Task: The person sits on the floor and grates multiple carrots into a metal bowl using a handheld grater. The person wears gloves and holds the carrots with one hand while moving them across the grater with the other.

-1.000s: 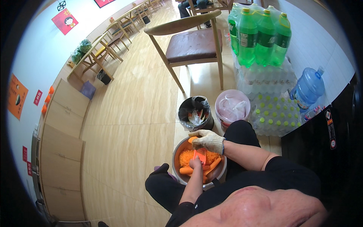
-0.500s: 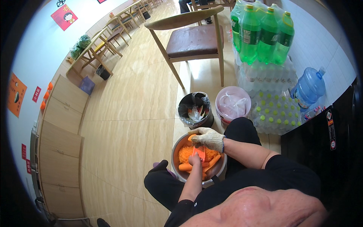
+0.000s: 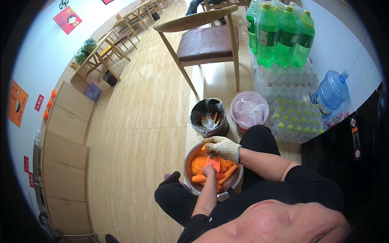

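A metal bowl stands between my legs, with shredded carrot and several whole peeled carrots in it. My left hand, bare, is closed around the handle of an orange grater that slants over the bowl. Above it, my right hand wears a whitish knitted work glove. Its fingers are wrapped round a carrot at the grater's far end. The glove hides most of that carrot and part of the grating surface.
Beyond the bowl stand a lined black waste bin with scraps and a pink bucket holding a plastic bag. A wooden chair is farther off. Packed bottles, green soda bottles and a blue water jug line the right side.
Both hands keep almost the same place, the left on the grater and the gloved right on the carrot. Only a very slight shift of the view and the hands shows.
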### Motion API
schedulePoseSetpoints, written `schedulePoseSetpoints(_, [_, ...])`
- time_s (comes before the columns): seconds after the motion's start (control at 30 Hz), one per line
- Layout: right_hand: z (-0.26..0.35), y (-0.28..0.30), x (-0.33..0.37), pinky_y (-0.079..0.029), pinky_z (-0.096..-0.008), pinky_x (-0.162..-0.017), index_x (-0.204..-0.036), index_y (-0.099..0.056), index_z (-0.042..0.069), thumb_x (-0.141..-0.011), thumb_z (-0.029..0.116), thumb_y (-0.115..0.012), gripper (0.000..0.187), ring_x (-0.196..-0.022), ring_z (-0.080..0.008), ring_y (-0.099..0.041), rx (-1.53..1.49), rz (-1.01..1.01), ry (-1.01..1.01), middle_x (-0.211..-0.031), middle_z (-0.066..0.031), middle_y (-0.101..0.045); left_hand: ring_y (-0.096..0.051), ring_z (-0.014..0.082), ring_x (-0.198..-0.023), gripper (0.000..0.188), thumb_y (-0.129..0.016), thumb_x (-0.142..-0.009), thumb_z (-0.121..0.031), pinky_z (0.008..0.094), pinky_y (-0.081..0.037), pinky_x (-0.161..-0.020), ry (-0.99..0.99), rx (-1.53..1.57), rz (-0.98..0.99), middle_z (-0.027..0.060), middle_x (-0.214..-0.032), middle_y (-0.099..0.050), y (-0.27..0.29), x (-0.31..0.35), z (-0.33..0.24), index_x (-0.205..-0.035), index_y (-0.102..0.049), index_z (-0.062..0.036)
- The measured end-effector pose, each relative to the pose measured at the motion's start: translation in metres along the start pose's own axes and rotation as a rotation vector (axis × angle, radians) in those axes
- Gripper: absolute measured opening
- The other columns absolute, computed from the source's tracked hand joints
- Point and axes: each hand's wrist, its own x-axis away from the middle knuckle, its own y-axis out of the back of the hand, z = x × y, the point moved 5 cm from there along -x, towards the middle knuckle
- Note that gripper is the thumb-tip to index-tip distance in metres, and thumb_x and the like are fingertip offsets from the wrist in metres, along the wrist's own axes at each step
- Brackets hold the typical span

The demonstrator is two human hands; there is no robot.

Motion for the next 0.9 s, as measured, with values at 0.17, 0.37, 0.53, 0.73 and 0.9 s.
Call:
schedulePoseSetpoints(0.17, [-0.0027, 0.0024, -0.0006, -0.051, -0.0278, -0.072, -0.126, -0.052, -0.004, -0.089, 0.018, -0.067, 0.046, -0.081, -0.0158, -0.060, 0.042, 0.000, -0.002, -0.101, -0.0102, -0.062, -0.058, 0.0216, -0.042, 0.023, -0.064, -0.088, -0.018, 0.0352, -0.046, -0.035, 0.024, -0.008, 0.026, 0.0111, -0.058, -0.059, -0.0019, -0.0044, 0.0053, -0.077, -0.058, 0.0012])
schedulePoseSetpoints(0.37, [-0.0049, 0.0051, -0.0026, -0.051, -0.0278, -0.074, -0.126, -0.051, -0.004, -0.087, 0.017, -0.067, 0.047, -0.081, -0.0156, -0.061, 0.100, -0.003, 0.004, -0.102, -0.0102, -0.061, -0.057, 0.0215, -0.041, 0.022, -0.064, -0.089, -0.019, 0.0349, -0.047, -0.035, 0.035, -0.010, 0.033, 0.0099, -0.058, -0.056, -0.0027, -0.0071, 0.0083, -0.081, -0.055, -0.0003])
schedulePoseSetpoints(0.53, [-0.0091, 0.0024, -0.0037, -0.056, -0.0283, -0.079, -0.129, -0.050, -0.004, -0.090, 0.007, -0.062, 0.042, -0.089, -0.0153, -0.062, 0.097, 0.059, -0.029, -0.113, -0.0113, -0.060, -0.059, 0.0217, -0.041, 0.024, -0.064, -0.089, -0.020, 0.0357, -0.050, -0.036, 0.022, -0.052, 0.030, 0.0115, -0.061, -0.058, -0.0006, -0.0031, 0.0021, -0.083, -0.055, 0.0021])
schedulePoseSetpoints(0.73, [-0.0076, 0.0033, -0.0039, -0.049, -0.0282, -0.084, -0.127, -0.052, -0.002, -0.083, 0.010, -0.064, 0.047, -0.095, -0.0176, -0.060, 0.235, 0.017, 0.067, -0.111, -0.0115, -0.060, -0.059, 0.0226, -0.042, 0.025, -0.064, -0.089, -0.019, 0.0360, -0.050, -0.036, 0.023, -0.042, 0.023, 0.0126, -0.062, -0.060, 0.0004, -0.0005, -0.0011, -0.085, -0.056, 0.0038])
schedulePoseSetpoints(0.9, [-0.0049, 0.0033, -0.0039, -0.048, -0.0284, -0.088, -0.127, -0.054, -0.001, -0.082, 0.010, -0.065, 0.048, -0.099, -0.0178, -0.059, 0.313, 0.014, 0.132, -0.115, -0.0109, -0.059, -0.058, 0.0224, -0.041, 0.026, -0.064, -0.089, -0.020, 0.0353, -0.046, -0.036, 0.009, 0.005, 0.026, 0.0123, -0.060, -0.059, 0.0006, 0.0007, -0.0012, -0.080, -0.056, 0.0027])
